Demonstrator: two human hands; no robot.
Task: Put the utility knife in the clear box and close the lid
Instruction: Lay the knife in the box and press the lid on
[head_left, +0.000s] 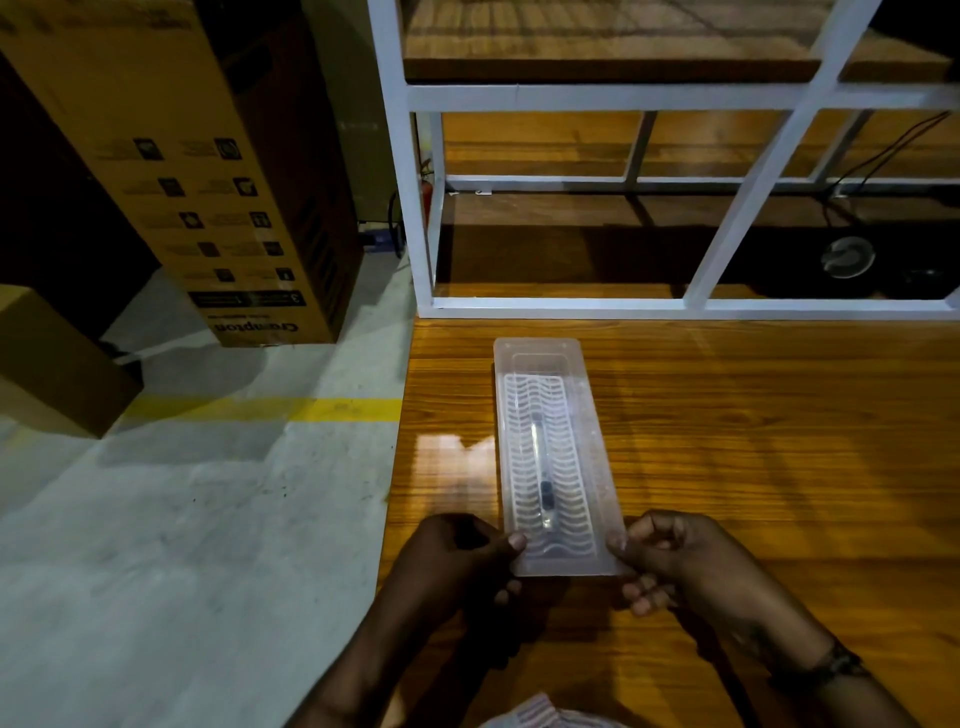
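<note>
Left hand (457, 558) at lower centre pinches the near-left corner of the clear box (553, 457) between thumb and curled fingers, right hand (675, 561) pinches the near-right corner likewise; utility knife (543, 475) lies lengthwise inside under the ribbed lid (550, 415), seemingly on. Risk: uneven corner pressure could leave the far end unlatched, or skid the box on the glossy wooden table (753, 441). Only readable writing: upside-down "Crompton" on the cardboard carton (208, 182), upper left.

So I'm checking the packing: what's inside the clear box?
Through the ribbed lid of the clear box, the utility knife shows lying lengthwise. The ribs blur it, so any other contents are unclear.
</note>
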